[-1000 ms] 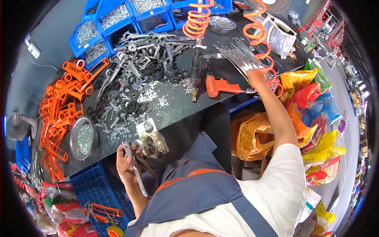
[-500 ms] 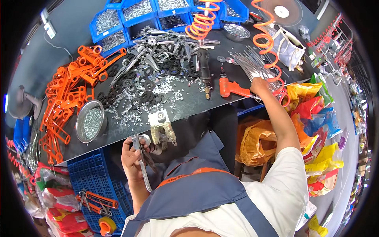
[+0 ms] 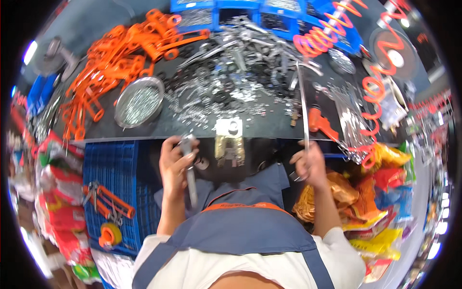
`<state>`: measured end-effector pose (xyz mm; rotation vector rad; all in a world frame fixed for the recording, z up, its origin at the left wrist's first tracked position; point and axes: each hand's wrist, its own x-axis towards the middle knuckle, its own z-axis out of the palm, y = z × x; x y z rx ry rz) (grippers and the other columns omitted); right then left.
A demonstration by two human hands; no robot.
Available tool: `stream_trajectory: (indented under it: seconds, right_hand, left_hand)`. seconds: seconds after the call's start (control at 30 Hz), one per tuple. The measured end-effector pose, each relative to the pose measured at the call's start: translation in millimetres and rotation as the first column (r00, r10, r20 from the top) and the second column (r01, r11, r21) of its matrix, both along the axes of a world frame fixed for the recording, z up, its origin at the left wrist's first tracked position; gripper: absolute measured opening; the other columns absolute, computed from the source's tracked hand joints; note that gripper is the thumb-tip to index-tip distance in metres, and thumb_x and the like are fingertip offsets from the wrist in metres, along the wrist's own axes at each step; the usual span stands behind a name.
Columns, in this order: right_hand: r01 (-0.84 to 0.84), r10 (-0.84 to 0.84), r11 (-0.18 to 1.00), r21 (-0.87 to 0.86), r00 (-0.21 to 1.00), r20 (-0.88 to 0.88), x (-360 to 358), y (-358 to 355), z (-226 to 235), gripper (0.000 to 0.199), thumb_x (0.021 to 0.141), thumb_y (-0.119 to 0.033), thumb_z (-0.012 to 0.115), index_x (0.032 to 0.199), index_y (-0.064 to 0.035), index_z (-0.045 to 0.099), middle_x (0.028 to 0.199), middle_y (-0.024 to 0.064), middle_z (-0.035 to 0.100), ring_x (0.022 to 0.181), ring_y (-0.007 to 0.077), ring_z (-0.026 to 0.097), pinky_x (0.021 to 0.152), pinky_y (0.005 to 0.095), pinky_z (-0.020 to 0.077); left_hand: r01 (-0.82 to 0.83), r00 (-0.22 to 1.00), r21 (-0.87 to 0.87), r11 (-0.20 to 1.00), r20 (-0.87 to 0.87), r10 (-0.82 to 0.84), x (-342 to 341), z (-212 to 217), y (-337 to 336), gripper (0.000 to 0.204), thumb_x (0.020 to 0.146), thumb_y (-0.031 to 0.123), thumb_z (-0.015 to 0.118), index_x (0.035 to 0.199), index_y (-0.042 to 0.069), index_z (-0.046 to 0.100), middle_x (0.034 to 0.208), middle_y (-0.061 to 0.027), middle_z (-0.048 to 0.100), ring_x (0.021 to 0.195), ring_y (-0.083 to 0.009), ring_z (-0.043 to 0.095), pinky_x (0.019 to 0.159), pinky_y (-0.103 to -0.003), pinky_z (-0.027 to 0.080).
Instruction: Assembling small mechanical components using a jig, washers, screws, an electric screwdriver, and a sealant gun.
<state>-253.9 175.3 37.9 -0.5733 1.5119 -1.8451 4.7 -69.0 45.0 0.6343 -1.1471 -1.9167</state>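
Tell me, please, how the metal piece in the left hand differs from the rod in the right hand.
The rod is long and slender, while the metal piece looks shorter and broader. The rod reaches up the picture from the right hand; the metal piece's bar extends down from the left hand. Both look silvery, and each is held in one hand.

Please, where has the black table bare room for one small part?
Two front-edge patches of the table: between metal bowl and white-topped fixture, and between fixture and orange drill. Crowded: orange parts at left, metal pieces behind, rods at right.
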Motion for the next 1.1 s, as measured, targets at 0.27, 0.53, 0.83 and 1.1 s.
stream_trajectory:
  seconds: [0.27,0.53,0.83,1.1]
  right_hand:
    - [-0.356,0.406,0.905,0.232,0.565,-0.718,65,-51,27,0.038,0.088,0.003,0.050,0.125,-0.0021,0.053,0.077,0.0099,0.057,0.060,0.0139,0.053,0.057,0.0254,0.0444]
    - [-0.391,0.588,0.801,0.453,0.372,-0.718,70,-68,71,0.047,0.084,0.009,0.049,0.128,-0.0059,0.052,0.073,0.0114,0.055,0.063,0.0188,0.056,0.060,0.0287,0.0469]
    - [-0.267,0.615,0.781,0.565,0.170,-0.770,67,-72,88,0.057,0.074,0.011,0.054,0.127,-0.0121,0.055,0.067,0.0099,0.045,0.055,0.0230,0.051,0.054,0.0334,0.0461]
    - [-0.107,0.493,0.854,0.509,-0.143,-0.858,68,-58,68,0.050,0.076,0.006,0.060,0.123,-0.0095,0.058,0.068,0.0086,0.047,0.050,0.0192,0.050,0.047,0.0303,0.0430]
  left_hand:
    - [0.005,1.000,-0.063,0.998,0.015,-0.004,-13,0,-18,0.047,0.076,-0.005,0.063,0.114,0.002,0.037,0.100,-0.0184,0.064,0.081,-0.0130,0.059,0.071,-0.023,0.046]
    - [-0.060,0.995,-0.150,0.987,0.075,0.072,10,-12,-30,0.045,0.079,-0.002,0.062,0.115,0.002,0.035,0.101,-0.0136,0.066,0.073,-0.0049,0.054,0.063,-0.019,0.044]
    - [-0.102,0.983,-0.227,0.969,0.124,0.133,21,-15,-33,0.048,0.077,0.000,0.064,0.117,0.001,0.037,0.103,-0.0163,0.064,0.087,-0.0155,0.061,0.077,-0.026,0.048]
    - [0.056,0.827,-0.792,0.608,0.378,0.417,17,-11,-29,0.047,0.074,0.001,0.066,0.116,-0.001,0.044,0.103,-0.0163,0.062,0.089,-0.0304,0.062,0.082,-0.032,0.049]
